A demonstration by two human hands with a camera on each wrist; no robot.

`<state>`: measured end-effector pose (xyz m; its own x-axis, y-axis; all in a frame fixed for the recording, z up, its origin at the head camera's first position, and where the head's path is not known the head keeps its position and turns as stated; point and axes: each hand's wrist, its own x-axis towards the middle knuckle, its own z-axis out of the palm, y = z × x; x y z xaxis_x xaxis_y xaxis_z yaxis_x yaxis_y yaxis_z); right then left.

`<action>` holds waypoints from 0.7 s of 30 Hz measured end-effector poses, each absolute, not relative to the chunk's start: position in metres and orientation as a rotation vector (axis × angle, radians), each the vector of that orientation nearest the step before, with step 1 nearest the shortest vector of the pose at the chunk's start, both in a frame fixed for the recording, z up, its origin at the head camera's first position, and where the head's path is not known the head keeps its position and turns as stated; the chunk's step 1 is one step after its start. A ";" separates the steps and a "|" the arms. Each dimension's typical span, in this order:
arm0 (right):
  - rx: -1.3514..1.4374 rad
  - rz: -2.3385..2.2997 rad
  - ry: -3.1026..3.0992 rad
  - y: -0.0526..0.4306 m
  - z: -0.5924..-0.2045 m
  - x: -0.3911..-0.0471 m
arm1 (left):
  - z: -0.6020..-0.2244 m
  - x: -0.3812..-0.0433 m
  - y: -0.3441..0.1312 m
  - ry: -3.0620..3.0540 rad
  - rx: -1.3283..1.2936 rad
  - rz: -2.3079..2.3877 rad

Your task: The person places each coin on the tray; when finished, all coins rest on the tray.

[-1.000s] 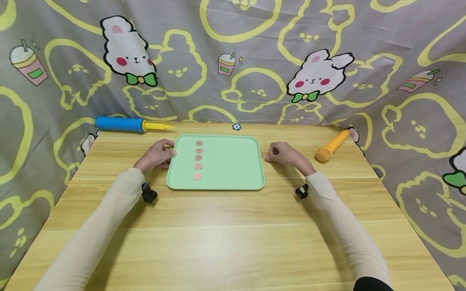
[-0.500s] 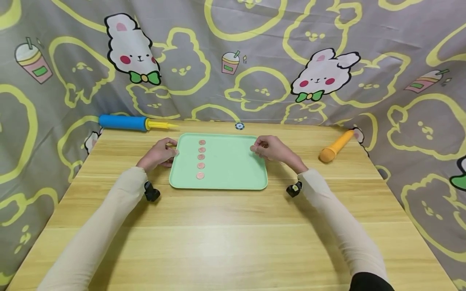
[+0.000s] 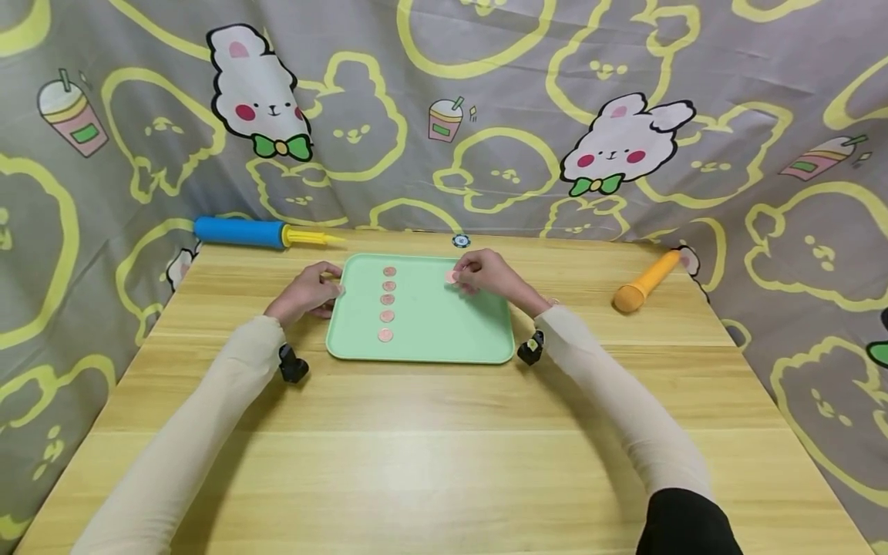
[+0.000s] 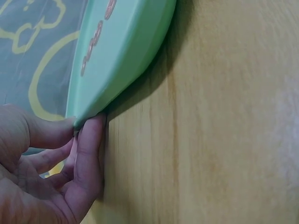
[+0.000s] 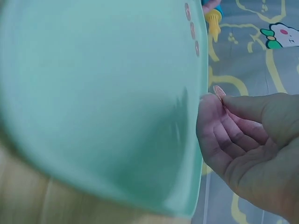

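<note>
Spreading beneath both arms, a pale wooden surface point(image 3: 416, 439) with long planked grain is carrying a green tray point(image 3: 444, 331) towards its back edge. Behind it and at both sides, a grey cloth point(image 3: 375, 35) is hanging, showing yellow bear outlines, white rabbits with green bows and pink drink cups. On the tray's left part, five copper-coloured coins point(image 3: 387, 299) are lying apart in a front-to-back row. The left hand point(image 3: 304, 294) is holding the tray's left rim, its grip narrow, thumb and fingers pinching the edge. The right hand point(image 3: 491, 274) is hovering over the tray's back right part; its grip is nearly closed, thumb and finger pinching a single coin point(image 5: 219, 91). Whether that coin is touching the tray, I cannot tell. Along the back of the surface, a blue pump point(image 3: 239, 232) with a yellow nozzle point(image 3: 308, 237) is lying at the left, a small round chip point(image 3: 461, 240) is resting just behind the tray, and an orange microphone point(image 3: 647, 281) is lying well to the right. Pale sleeves point(image 3: 603, 378) are covering both forearms.
</note>
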<state>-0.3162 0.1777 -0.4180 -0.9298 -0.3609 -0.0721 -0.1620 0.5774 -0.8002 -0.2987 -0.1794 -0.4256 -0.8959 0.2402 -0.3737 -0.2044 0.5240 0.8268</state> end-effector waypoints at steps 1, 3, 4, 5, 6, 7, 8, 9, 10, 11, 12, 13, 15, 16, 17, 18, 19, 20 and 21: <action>-0.435 -1.293 2.577 0.175 -0.419 -0.318 | -0.425 -0.299 -0.179 2.321 0.030 1.345; -0.425 -1.326 2.563 0.168 -0.421 -0.321 | -0.425 -0.299 -0.179 2.324 0.031 1.351; -0.415 -1.342 2.556 0.165 -0.422 -0.322 | -0.425 -0.299 -0.179 2.324 0.031 1.358; -0.401 -1.365 2.540 0.162 -0.423 -0.323 | -0.425 -0.299 -0.179 2.328 0.035 1.364; -0.385 -1.386 2.528 0.159 -0.425 -0.324 | -0.425 -0.299 -0.179 2.333 0.038 1.373; -0.369 -1.410 2.512 0.156 -0.426 -0.325 | -0.426 -0.299 -0.179 2.338 0.041 1.384; -0.353 -1.431 2.495 0.153 -0.428 -0.326 | -0.426 -0.299 -0.179 2.342 0.048 1.396; -0.337 -1.449 2.478 0.150 -0.429 -0.326 | -0.427 -0.299 -0.179 2.345 0.054 1.407; -0.322 -1.463 2.464 0.147 -0.430 -0.327 | -0.428 -0.299 -0.180 2.349 0.060 1.416; -0.316 -1.470 2.452 0.144 -0.432 -0.327 | -0.428 -0.300 -0.181 2.351 0.065 1.421; -0.315 -1.468 2.448 0.141 -0.434 -0.328 | -0.430 -0.300 -0.181 2.349 0.065 1.427; -0.314 -1.464 2.444 0.138 -0.435 -0.329 | -0.430 -0.301 -0.182 2.345 0.065 1.430; -0.318 -1.457 2.442 0.132 -0.436 -0.329 | -0.432 -0.303 -0.184 2.335 0.060 1.433; -0.320 -1.462 2.436 0.129 -0.437 -0.330 | -0.433 -0.303 -0.184 2.330 0.059 1.434; -0.325 -1.465 2.433 0.127 -0.437 -0.330 | -0.433 -0.304 -0.185 2.326 0.060 1.435; -0.326 -1.471 2.429 0.124 -0.437 -0.330 | -0.434 -0.304 -0.185 2.322 0.063 1.436; -0.323 -1.477 2.425 0.121 -0.438 -0.331 | -0.434 -0.305 -0.185 2.319 0.065 1.438; -0.320 -1.484 2.419 0.118 -0.438 -0.332 | -0.434 -0.305 -0.185 2.316 0.067 1.439; -0.318 -1.488 2.415 0.116 -0.438 -0.332 | -0.434 -0.304 -0.185 2.314 0.068 1.440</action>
<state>-0.3322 0.1155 -0.4379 -0.9348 -0.3320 -0.1261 -0.0368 0.4436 -0.8955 -0.3043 -0.1846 -0.4339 -0.9137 0.2537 -0.3174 -0.1728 0.4645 0.8686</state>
